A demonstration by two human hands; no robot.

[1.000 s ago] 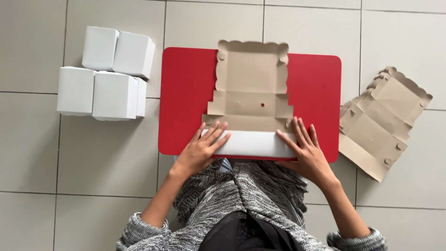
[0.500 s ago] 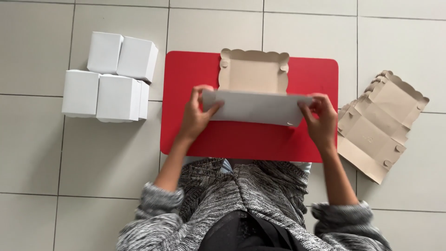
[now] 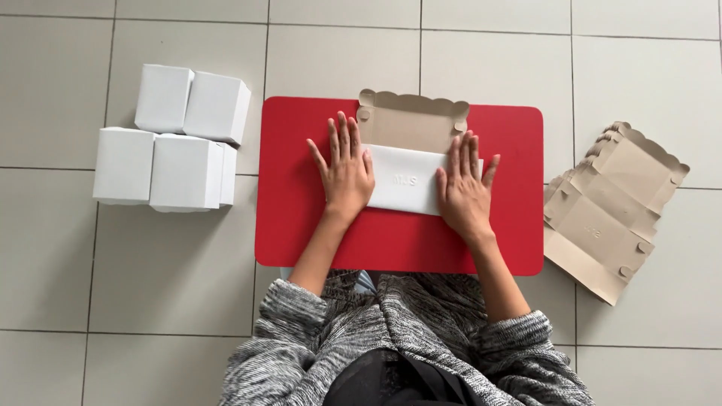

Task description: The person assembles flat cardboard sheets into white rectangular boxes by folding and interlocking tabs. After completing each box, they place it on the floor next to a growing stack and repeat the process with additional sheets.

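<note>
Pale square floor tiles (image 3: 496, 53) with thin grout lines fill the view; a red desk (image 3: 301, 225) with rounded corners lies flat on them, in front of a seated person in a grey knit sweater (image 3: 301, 338).

The folded cardboard sheet (image 3: 406, 180) lies at the centre of the desk. Its white outer face is turned up over the lower half, and a brown flap with a scalloped edge projects toward 12 o'clock. The left hand (image 3: 344, 167) and right hand (image 3: 462, 186) rest on it palm down, fingers spread and flat, pressing rather than grasping; neither hand closes around anything.

Handling, as a judgement: the sheet appears light, thin and fairly stiff, and it bends readily along its scored lines. The white face looks smooth and may slide on the desk. Hold it by the outer edges or flaps, not by the creased centre, which may buckle.

At 9 o'clock, off the desk, stand white finished boxes (image 3: 177, 139), touching one another. At 3 o'clock lies a stack of flat brown sheets (image 3: 609, 203).
</note>
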